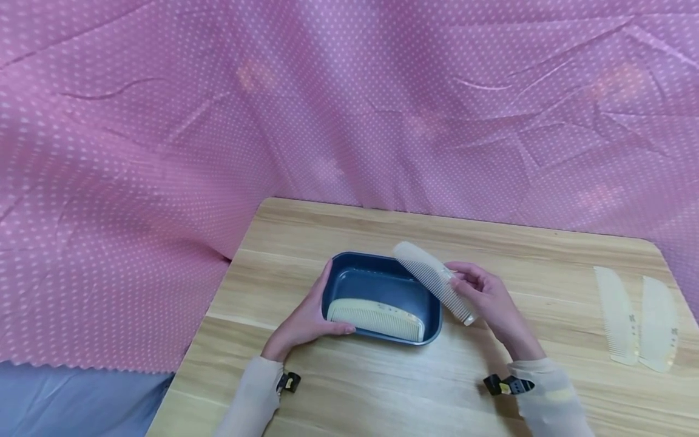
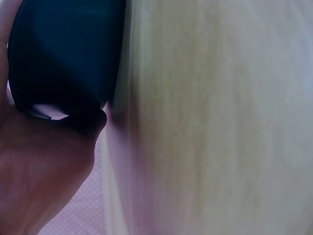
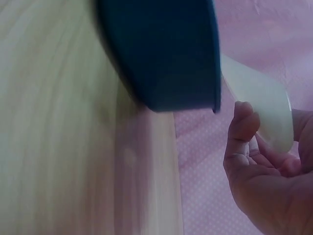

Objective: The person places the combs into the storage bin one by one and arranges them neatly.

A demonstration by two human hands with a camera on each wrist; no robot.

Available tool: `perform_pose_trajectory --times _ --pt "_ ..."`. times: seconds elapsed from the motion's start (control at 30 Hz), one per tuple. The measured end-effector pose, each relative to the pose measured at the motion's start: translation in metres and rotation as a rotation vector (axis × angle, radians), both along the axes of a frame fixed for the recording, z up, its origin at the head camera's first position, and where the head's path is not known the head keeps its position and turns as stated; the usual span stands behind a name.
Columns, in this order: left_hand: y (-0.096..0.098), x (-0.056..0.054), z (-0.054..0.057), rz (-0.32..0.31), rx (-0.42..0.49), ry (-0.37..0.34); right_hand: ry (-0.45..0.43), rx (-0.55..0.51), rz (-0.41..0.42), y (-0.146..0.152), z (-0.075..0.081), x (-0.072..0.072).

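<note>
A dark blue rectangular box [image 1: 360, 282] with rounded corners stands on the table. One pale comb [image 1: 377, 317] lies inside along its front wall, teeth toward the front. My left hand [image 1: 306, 321] grips the box's left end, fingers along the side and thumb at the front rim; the left wrist view shows the box wall [image 2: 68, 54] against the hand. My right hand [image 1: 488, 297] pinches a second pale comb [image 1: 428, 270] between thumb and fingers, tilted over the box's right rim. In the right wrist view this comb [image 3: 264, 98] shows beside the box wall.
Two more pale combs lie side by side at the table's right: one nearer comb [image 1: 617, 315] and one outer comb [image 1: 658, 325]. The wooden table [image 1: 306, 224] ends at a pink dotted cloth [image 1: 349, 121] behind and to the left.
</note>
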State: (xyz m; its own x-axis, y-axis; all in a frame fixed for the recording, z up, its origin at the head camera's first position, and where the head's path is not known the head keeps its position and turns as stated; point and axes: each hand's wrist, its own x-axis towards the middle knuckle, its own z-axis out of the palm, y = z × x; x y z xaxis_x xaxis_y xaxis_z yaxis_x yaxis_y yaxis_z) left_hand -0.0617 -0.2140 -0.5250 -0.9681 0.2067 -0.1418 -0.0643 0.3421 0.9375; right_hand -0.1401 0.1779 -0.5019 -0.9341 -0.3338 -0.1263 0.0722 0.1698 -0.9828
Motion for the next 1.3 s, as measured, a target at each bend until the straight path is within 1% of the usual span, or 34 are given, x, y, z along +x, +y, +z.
perform_pose_trajectory --times 0.1,0.2,0.27,0.37,0.57,0.83,1.0,1.13,1.17,1.23,1.3 --pt "-0.003 -0.001 -0.01 0.012 -0.032 -0.005 0.006 0.015 0.036 -0.007 0.0 0.0" --pt "-0.004 -0.001 -0.014 0.015 -0.048 0.005 0.026 0.056 0.057 -0.013 -0.001 0.0" --pt "-0.004 -0.002 -0.014 0.008 -0.042 0.022 0.038 0.075 0.056 -0.015 0.0 0.0" --pt "-0.004 -0.003 -0.013 -0.002 -0.026 0.039 0.063 0.086 0.06 -0.018 0.0 0.0" --pt "-0.005 -0.003 -0.012 -0.003 -0.028 0.039 0.114 0.074 0.117 -0.027 0.003 -0.001" --pt "-0.003 -0.001 -0.01 0.003 -0.023 0.018 0.122 0.076 0.149 -0.042 0.006 0.0" --pt "-0.003 -0.003 -0.01 -0.008 0.005 0.029 0.145 0.068 0.209 -0.055 0.005 0.001" --pt "-0.004 -0.004 -0.011 -0.02 0.025 0.035 0.171 0.097 0.252 -0.065 0.004 0.002" --pt "-0.004 -0.004 -0.011 -0.023 0.029 0.029 0.175 0.105 0.258 -0.067 0.004 0.003" --pt "-0.002 -0.003 -0.002 -0.028 0.037 0.018 0.183 0.124 0.27 -0.072 0.004 0.004" --pt "-0.003 -0.003 -0.003 -0.027 0.031 0.01 0.19 0.129 0.289 -0.076 0.004 0.005"
